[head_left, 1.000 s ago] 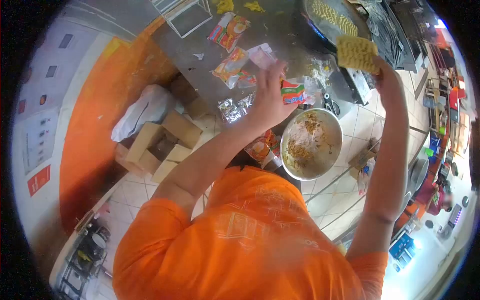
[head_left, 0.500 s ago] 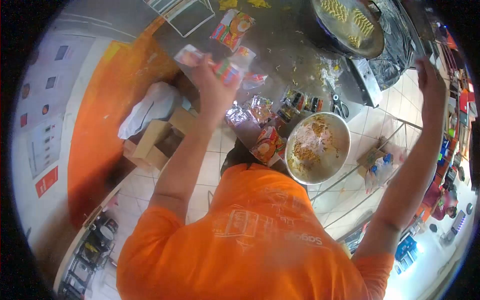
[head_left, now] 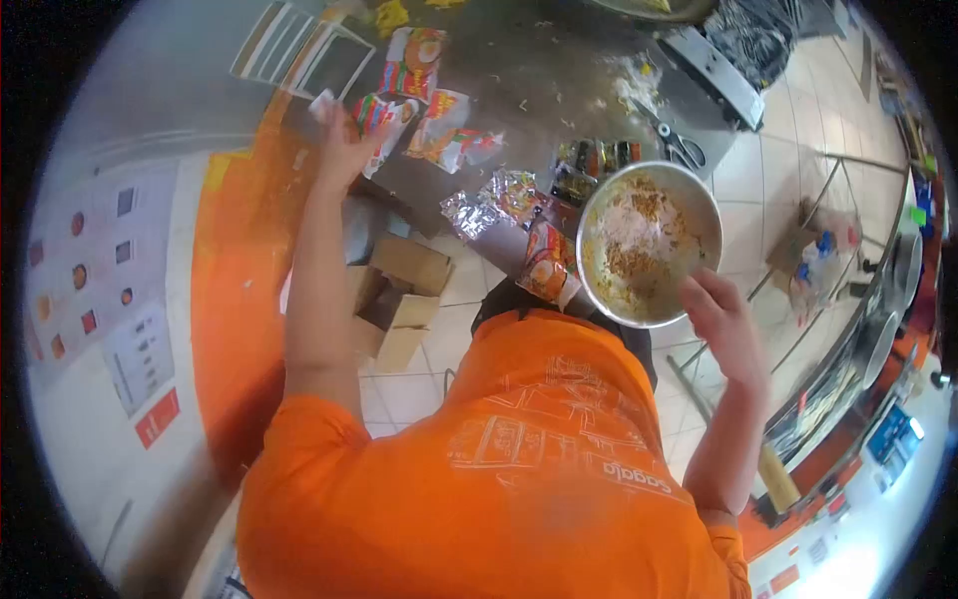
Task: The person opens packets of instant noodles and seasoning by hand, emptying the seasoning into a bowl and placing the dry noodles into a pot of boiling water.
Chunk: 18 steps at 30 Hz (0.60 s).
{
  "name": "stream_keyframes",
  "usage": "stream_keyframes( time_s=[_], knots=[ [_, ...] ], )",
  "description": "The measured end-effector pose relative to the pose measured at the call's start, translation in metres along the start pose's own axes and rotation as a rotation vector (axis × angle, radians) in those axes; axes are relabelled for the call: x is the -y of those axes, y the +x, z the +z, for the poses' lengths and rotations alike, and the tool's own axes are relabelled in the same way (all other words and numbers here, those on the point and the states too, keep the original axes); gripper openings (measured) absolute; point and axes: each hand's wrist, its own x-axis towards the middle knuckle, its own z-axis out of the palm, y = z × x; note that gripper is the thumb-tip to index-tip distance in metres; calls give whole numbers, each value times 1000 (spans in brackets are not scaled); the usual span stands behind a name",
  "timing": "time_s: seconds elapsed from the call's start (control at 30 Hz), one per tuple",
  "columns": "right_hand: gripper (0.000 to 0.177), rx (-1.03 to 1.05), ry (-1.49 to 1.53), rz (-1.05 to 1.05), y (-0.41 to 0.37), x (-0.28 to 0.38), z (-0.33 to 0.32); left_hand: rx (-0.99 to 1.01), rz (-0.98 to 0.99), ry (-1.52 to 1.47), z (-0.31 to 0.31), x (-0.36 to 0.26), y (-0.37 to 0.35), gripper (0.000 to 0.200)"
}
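Observation:
My left hand [head_left: 344, 150] is closed around a red, green and white instant noodle packet [head_left: 379, 118] at the table's left edge, partly hiding it. A second noodle packet [head_left: 412, 62] lies just beyond it, with a crumpled packet [head_left: 449, 135] to the right. My right hand [head_left: 723, 324] has its fingers curled over the lower right rim of a round metal bowl [head_left: 707, 215]; the exact grip is partly hidden. Inside the bowl are brown crumbs and pale powder [head_left: 639, 225]. Another noodle packet [head_left: 547, 262] lies against the bowl's left side.
Scissors [head_left: 681, 148] lie above the bowl, near small seasoning sachets [head_left: 589, 160] and silver wrappers [head_left: 489, 205]. A white wire rack [head_left: 334, 60] stands at the upper left. An open cardboard box [head_left: 409, 265] sits below the table edge. A large pan [head_left: 669, 8] shows at the top.
My right hand has come in from the far right to the bowl's rim. My left hand has moved left with the noodle packet. The view has shifted, leaving most of the large pan out.

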Motion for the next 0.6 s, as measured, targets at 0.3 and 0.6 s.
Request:
stream_keyframes(
  time_s=[0.3,0.6],
  knots=[
    [33,24,-233,-149,6,13,56,248,272,-9,92,-146,-229,47],
    [35,-38,-387,-178,20,23,74,342,153,319,169,-172,-282,115]
  ],
)
